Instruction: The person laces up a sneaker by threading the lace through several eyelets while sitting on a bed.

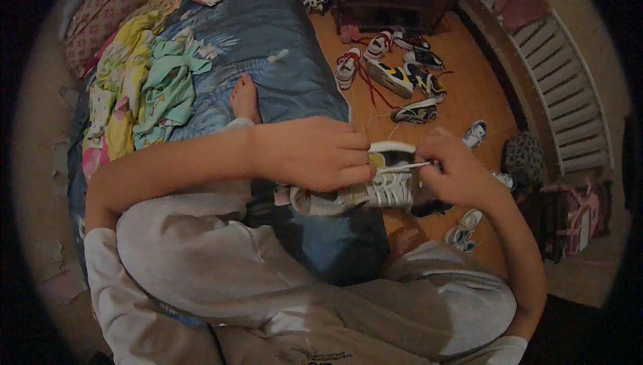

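Between my hands is a light-coloured lace-up sneaker (389,190), lying sideways above the bed's edge, with white laces across its upper. My left hand (314,154) reaches over the shoe from the left, its fingers curled at a white shoelace (402,167) and partly hiding the heel end. Pulled fairly straight, the lace runs to my right hand (447,166), which pinches it in closed fingers. A pale curved shoe edge (394,147) shows just behind the lace; whether it belongs to the same shoe I cannot tell.
The bed with a blue sheet (296,83) carries crumpled yellow and green cloth (166,88). Several sneakers (389,76) lie on the orange floor (366,109), some with loose red laces. A dark rack (392,1) stands at the back, a white slatted frame (567,83) at right.
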A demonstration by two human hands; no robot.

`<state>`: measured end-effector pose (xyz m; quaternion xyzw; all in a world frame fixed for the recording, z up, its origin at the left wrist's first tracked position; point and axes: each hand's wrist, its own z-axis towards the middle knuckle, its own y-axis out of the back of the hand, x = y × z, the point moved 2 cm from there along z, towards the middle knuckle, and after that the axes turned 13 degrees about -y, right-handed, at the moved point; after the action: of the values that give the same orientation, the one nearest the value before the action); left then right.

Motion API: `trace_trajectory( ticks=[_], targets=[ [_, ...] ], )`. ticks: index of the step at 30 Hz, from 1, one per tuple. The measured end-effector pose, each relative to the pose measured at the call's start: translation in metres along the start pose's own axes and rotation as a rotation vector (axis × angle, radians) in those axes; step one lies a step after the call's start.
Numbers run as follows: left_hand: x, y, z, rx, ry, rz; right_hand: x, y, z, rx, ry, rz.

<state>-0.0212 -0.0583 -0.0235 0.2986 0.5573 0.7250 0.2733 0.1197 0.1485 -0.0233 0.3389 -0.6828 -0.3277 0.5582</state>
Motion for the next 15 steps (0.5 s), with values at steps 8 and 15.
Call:
trace_trajectory(
  ticks=[8,15],
  targets=[
    [0.016,-0.004,-0.03,0.007,0.373,-0.032,-0.024,0.057,-0.028,0.197,-0.414,0.491],
    [0.012,-0.003,-0.036,-0.004,0.788,-0.128,-0.014,0.052,-0.041,0.366,-0.516,1.038]
  ],
)
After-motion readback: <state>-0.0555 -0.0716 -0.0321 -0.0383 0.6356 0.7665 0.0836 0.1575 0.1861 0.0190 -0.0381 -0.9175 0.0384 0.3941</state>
